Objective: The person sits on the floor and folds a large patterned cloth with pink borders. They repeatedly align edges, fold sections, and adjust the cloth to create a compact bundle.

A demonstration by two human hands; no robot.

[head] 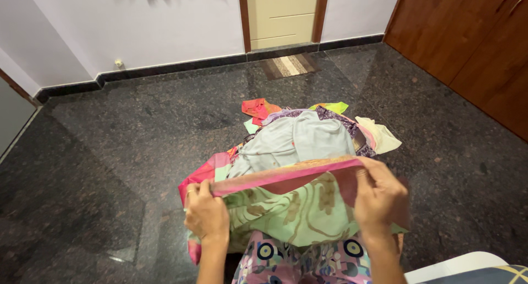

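Note:
A light green cloth with a pink and gold border is stretched between my two hands, hanging in front of me. My left hand pinches the border at its left end. My right hand grips the border at its right end. Just beyond the cloth lies a pile of clothes on the dark granite floor, with a pale blue-grey garment on top and red, purple, green and cream pieces around it. Below the cloth my patterned pink garment shows.
A cream door with a brown frame and a striped mat stand at the far wall. Wooden cupboard doors line the right side. A white and dark cushioned edge sits at the bottom right.

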